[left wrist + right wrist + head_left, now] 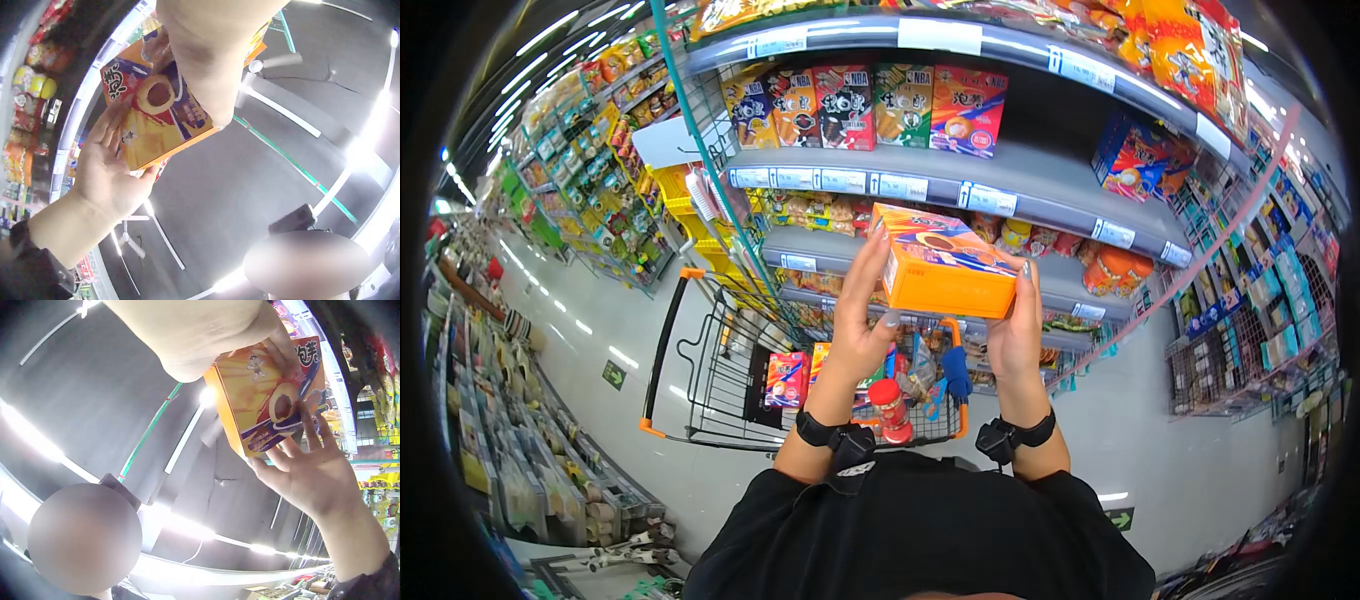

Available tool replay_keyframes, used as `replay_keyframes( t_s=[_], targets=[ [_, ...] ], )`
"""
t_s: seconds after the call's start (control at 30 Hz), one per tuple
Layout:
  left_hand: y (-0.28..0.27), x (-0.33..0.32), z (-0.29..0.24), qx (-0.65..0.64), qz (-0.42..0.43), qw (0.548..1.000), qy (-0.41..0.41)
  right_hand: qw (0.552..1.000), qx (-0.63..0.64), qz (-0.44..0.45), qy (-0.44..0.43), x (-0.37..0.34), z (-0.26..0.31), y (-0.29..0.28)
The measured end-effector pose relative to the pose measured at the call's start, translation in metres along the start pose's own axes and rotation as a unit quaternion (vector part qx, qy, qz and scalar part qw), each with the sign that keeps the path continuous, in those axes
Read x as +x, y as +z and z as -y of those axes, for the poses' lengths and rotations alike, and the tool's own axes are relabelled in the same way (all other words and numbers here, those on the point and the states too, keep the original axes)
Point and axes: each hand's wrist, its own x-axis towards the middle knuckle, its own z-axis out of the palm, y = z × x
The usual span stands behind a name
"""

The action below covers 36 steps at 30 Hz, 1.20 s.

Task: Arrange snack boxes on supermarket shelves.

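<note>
Both hands hold up an orange snack box [952, 290] in front of the shelf, its printed face with a round filled pastry partly turned upward. At its left side the left hand [862, 310] grips with extended fingers and thumb; the right hand [1014, 335] grips the right side. From below, the left wrist view shows the box [164, 134] with one hand [109, 181] along its edge. The right wrist view has the box [265, 394] between a near hand and forearm and the other hand [312, 472], fingers spread against its face.
Below the hands stands a wire shopping cart [668, 345] with orange corners, holding a snack box [786, 380], a red-lidded jar [890, 408] and several packs. Upright boxes [845, 108] line the shelf ahead [1040, 180]. A pink-edged rack [1250, 330] stands at the right.
</note>
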Motion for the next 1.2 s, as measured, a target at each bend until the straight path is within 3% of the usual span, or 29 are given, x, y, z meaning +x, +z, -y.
replay_keyframes(
  t_s=[0.13,0.27,0.37,0.4,0.57,0.67,0.77,0.87,0.9,0.93,1.03,1.17,1.2],
  targets=[
    [0.003,0.007,0.005,-0.068,0.01,0.998,-0.014,0.996,-0.061,0.015,-0.061,0.021,-0.008,-0.011],
    [0.01,0.009,0.017,-0.095,-0.004,0.994,-0.058,0.96,-0.154,0.081,-0.218,0.036,-0.018,-0.014],
    [0.02,0.01,0.019,-0.103,-0.044,0.989,-0.1,0.961,-0.135,0.132,-0.204,0.04,-0.014,-0.017],
    [0.019,0.01,0.02,-0.09,-0.046,0.99,-0.098,0.965,-0.113,0.169,-0.164,0.042,-0.012,-0.019],
    [0.029,0.015,0.028,-0.017,-0.015,0.996,-0.087,0.96,-0.192,0.17,-0.115,0.047,-0.014,-0.04],
    [0.038,0.019,0.029,0.023,0.012,0.996,-0.08,0.941,-0.266,0.158,-0.134,0.056,-0.013,-0.057],
    [0.047,0.021,0.035,0.067,0.061,0.993,-0.076,0.874,-0.435,0.126,-0.178,0.064,0.001,-0.07],
    [0.065,0.027,0.035,0.087,0.064,0.993,-0.041,0.853,-0.482,0.095,-0.175,0.07,0.002,-0.094],
    [0.07,0.031,0.033,0.092,0.063,0.993,-0.031,0.836,-0.495,0.075,-0.225,0.073,0.009,-0.095],
    [0.069,0.035,0.03,0.114,0.119,0.983,-0.077,0.815,-0.509,0.051,-0.273,0.075,0.016,-0.095],
    [0.087,0.041,0.04,0.104,0.154,0.981,-0.059,0.883,-0.404,0.021,-0.239,0.082,0.025,-0.113],
    [0.114,0.058,0.039,0.105,0.188,0.976,-0.015,0.894,-0.367,-0.002,-0.257,0.088,0.041,-0.134],
    [0.122,0.064,0.039,0.105,0.193,0.976,0.007,0.866,-0.415,-0.019,-0.278,0.092,0.042,-0.142]
  ],
)
